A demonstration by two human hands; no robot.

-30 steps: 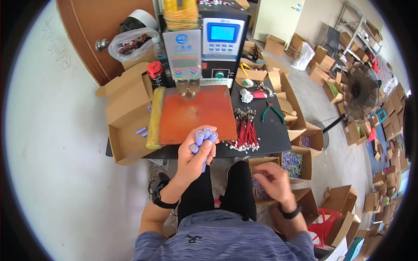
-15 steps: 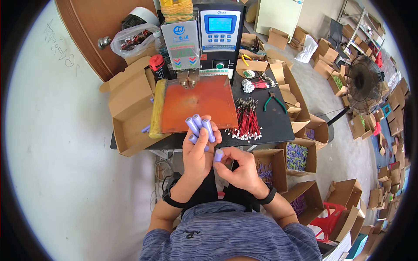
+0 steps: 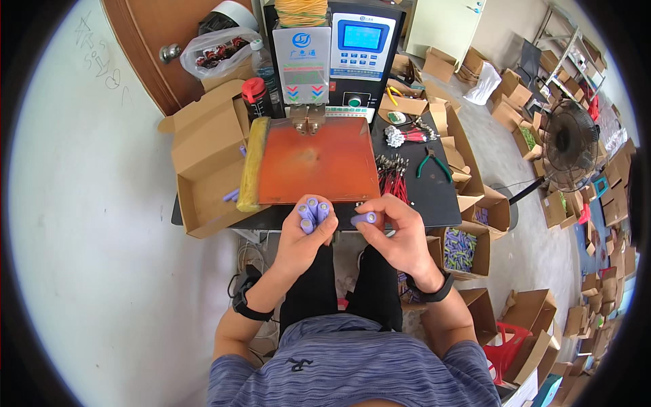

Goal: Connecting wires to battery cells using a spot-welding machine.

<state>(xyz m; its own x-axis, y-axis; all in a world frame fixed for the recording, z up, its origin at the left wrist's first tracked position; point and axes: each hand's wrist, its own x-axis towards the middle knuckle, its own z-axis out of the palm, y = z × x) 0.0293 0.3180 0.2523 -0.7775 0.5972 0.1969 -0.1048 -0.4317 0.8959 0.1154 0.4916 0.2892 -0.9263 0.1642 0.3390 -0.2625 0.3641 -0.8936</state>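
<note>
My left hand [image 3: 304, 239] grips a bunch of several purple cylindrical battery cells [image 3: 312, 211], their ends pointing up. Beside it, my right hand [image 3: 400, 237] pinches a single purple cell [image 3: 364, 218] lying sideways, a short gap from the bunch. Both hands hover at the near edge of a black table, just in front of an orange work mat [image 3: 319, 166]. Behind the mat stands a spot-welding machine [image 3: 332, 57] with a blue screen.
An open cardboard box [image 3: 203, 169] sits left of the mat with a yellow strip [image 3: 251, 166] along its edge. Red wire bundles [image 3: 392, 182] and green pliers [image 3: 434, 165] lie on the right. A box of purple cells [image 3: 461, 247] and many cartons stand on the floor; a fan [image 3: 569, 146] is at right.
My right hand came up from the box of cells beside my lap with one purple cell and now holds it next to the bunch in my left hand.
</note>
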